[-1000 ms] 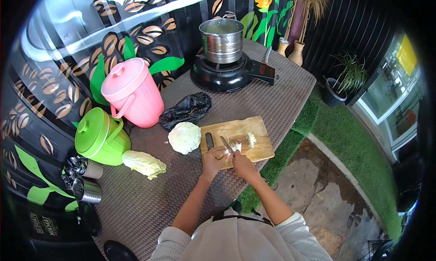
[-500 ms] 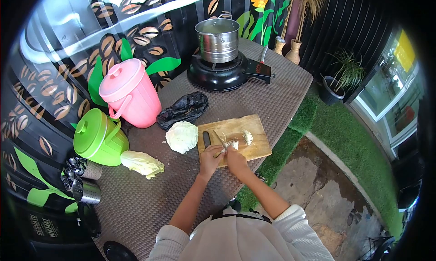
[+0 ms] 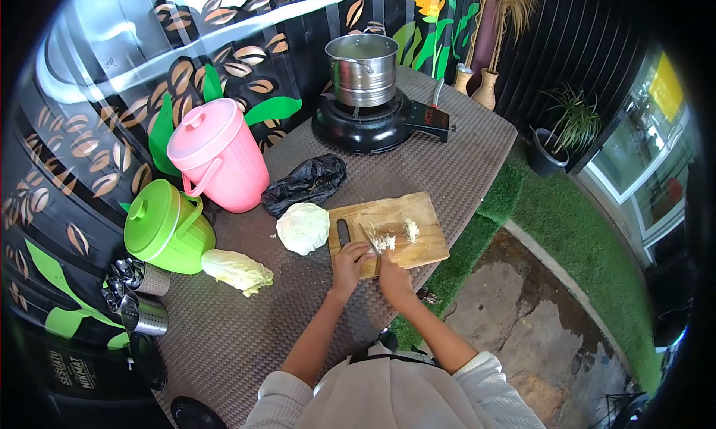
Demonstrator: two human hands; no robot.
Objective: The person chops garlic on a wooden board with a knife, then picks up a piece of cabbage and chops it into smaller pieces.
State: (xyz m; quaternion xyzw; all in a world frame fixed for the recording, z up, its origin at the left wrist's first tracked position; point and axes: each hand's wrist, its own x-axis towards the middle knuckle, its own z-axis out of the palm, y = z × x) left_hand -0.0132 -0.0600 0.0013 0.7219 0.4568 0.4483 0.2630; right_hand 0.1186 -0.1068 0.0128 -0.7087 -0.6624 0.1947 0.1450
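Fingers of right hand [image 3: 391, 276] clamp one knife [image 3: 371, 239]; left hand [image 3: 349, 263] curls its own together. Pink bucket [image 3: 216, 160] and green bucket [image 3: 164, 224], ten o'clock, both lidded.

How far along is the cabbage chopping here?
Early on. Done: one small pile of chopped cabbage lies on the cutting board. In hand: the right hand holds a knife at more shreds, the left hand beside it. Left: the cabbage half and the leafy piece lie uncut.
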